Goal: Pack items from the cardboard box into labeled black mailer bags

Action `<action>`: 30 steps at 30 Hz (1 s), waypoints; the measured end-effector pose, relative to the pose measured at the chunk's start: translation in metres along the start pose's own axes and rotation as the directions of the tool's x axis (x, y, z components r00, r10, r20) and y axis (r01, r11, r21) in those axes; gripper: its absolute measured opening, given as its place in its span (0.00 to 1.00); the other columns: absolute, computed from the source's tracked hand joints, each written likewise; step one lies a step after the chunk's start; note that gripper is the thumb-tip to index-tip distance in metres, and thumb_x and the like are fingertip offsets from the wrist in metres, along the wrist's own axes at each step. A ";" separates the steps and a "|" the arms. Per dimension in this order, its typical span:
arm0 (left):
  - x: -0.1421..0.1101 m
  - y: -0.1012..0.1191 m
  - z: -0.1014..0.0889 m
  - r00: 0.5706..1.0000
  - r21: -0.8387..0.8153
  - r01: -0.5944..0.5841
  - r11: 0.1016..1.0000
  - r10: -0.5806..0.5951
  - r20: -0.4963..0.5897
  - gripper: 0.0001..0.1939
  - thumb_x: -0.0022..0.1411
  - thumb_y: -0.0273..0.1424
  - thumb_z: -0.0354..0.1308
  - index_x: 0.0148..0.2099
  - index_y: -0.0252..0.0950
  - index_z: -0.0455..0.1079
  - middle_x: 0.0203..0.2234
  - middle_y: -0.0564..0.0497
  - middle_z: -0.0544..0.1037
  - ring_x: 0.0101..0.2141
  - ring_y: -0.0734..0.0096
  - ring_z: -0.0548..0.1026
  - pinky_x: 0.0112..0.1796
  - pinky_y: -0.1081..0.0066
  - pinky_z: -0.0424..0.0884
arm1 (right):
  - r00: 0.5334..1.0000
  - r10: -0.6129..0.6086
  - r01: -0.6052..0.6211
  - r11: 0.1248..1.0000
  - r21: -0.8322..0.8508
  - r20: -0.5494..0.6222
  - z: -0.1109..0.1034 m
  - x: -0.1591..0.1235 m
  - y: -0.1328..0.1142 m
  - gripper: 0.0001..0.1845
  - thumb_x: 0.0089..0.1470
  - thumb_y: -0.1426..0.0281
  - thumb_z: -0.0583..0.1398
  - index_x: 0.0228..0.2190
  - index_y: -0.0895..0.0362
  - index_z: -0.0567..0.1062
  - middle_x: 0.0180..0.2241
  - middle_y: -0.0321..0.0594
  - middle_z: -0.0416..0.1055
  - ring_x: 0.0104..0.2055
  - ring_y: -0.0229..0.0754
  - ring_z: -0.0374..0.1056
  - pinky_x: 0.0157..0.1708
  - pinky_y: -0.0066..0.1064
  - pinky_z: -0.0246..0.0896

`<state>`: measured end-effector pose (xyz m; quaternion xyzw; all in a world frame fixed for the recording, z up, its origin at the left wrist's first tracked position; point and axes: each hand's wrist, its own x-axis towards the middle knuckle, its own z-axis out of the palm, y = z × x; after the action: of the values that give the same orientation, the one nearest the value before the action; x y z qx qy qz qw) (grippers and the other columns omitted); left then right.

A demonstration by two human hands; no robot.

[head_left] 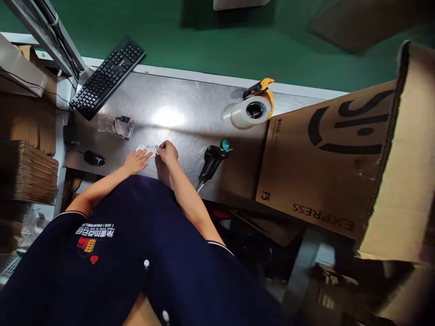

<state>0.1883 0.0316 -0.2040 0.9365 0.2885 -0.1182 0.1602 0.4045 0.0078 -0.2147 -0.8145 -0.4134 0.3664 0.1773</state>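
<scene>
On the metal table (190,99) lies a small white label (148,148) printed with a barcode. My left hand (136,161) rests flat over its left part, fingers stretched out. At the label's right end, my right hand (168,153) has its thumb and fingertips pinched together on the edge. Parts of the label are hidden under both hands. Right of my hands lies a black barcode scanner (211,163) with a green light. Up and to the left is a clear plastic bag (112,126) with a black cable in it.
A black keyboard (108,74) and mouse (94,158) lie at the left. A tape dispenser (249,111) with clear tape stands toward the back. A big cardboard box (316,167) takes up the table's right end. Stacked flat cardboard (34,172) is at far left. A green surface (163,45) runs behind.
</scene>
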 end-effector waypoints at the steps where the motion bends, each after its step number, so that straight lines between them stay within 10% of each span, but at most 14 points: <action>1: 0.000 -0.002 -0.001 1.000 0.005 0.001 1.000 -0.001 -0.001 0.32 0.80 0.41 0.46 0.80 0.40 0.56 0.75 0.34 0.64 0.70 0.41 0.66 0.67 0.42 0.62 | 1.000 0.012 -0.013 0.999 0.033 0.017 -0.002 0.003 0.001 0.10 0.57 0.71 0.64 0.41 0.50 0.79 0.46 0.39 0.81 0.48 0.46 0.75 0.52 0.36 0.70; 10: 0.008 -0.017 -0.013 0.997 0.017 -0.072 0.997 0.072 -0.002 0.29 0.80 0.38 0.46 0.78 0.44 0.62 0.75 0.36 0.64 0.72 0.44 0.66 0.67 0.44 0.64 | 0.983 -0.007 -0.025 0.985 0.170 0.183 -0.014 0.025 0.006 0.04 0.54 0.68 0.68 0.33 0.55 0.83 0.32 0.37 0.83 0.34 0.41 0.74 0.41 0.30 0.69; 30: 0.017 -0.017 -0.011 0.999 -0.081 0.017 0.997 -0.014 0.030 0.31 0.75 0.23 0.44 0.73 0.47 0.70 0.70 0.41 0.72 0.67 0.51 0.69 0.63 0.50 0.67 | 0.947 -0.141 0.201 0.961 -0.191 0.288 -0.020 0.015 -0.005 0.14 0.68 0.64 0.59 0.46 0.51 0.84 0.52 0.44 0.83 0.53 0.52 0.77 0.50 0.37 0.69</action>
<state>0.1932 0.0576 -0.2032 0.9252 0.2979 -0.1216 0.2013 0.4225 0.0230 -0.2050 -0.7320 -0.5407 0.4102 0.0601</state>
